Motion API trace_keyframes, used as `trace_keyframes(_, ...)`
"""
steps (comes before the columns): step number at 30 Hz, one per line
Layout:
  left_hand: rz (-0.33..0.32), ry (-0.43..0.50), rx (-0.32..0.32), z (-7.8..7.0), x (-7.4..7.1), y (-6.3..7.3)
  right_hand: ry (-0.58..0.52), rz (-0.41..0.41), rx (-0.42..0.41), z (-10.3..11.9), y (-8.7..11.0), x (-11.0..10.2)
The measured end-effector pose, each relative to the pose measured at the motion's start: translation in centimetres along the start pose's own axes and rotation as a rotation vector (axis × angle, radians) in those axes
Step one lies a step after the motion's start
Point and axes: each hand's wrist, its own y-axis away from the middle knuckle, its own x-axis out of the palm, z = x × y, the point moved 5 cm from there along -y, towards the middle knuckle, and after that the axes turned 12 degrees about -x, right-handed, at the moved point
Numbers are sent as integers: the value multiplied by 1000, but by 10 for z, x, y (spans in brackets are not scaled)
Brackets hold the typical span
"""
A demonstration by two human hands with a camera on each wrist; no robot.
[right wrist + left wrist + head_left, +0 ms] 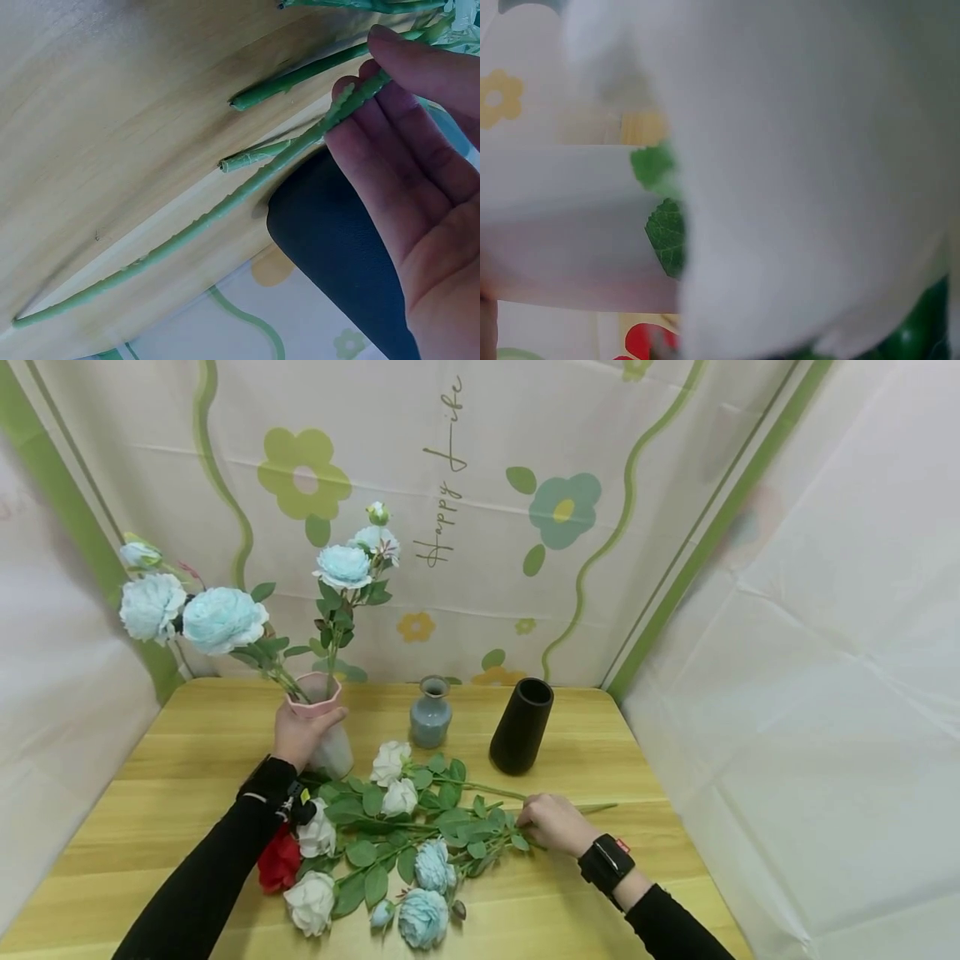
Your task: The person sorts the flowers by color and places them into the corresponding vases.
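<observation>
"On the table (540,910), where's the pink-rimmed vase (334,752)?"
"Left side, with the left hand (298,731) gripped around it."
"And the right hand (557,823)?"
"Holding a green stem (199,223) between thumb and fingers, near the black vase (521,728)."

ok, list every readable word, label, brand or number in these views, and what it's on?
"Happy Life": on the backdrop cloth, in script running upward.
Red tag on the black wristband at the right wrist: too small to read.
Faint reddish marks at the head view's left edge: too blurred to read.
No readable text in either wrist view.
</observation>
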Motion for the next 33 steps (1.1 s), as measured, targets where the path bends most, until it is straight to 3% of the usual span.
trace_keyframes(15, 6, -6, 13, 1, 1, 0, 7, -13, 20, -1, -3, -1)
trace_keyframes(33, 17, 24, -15, 2, 1, -1, -8, -178, -2, 0, -3, -15)
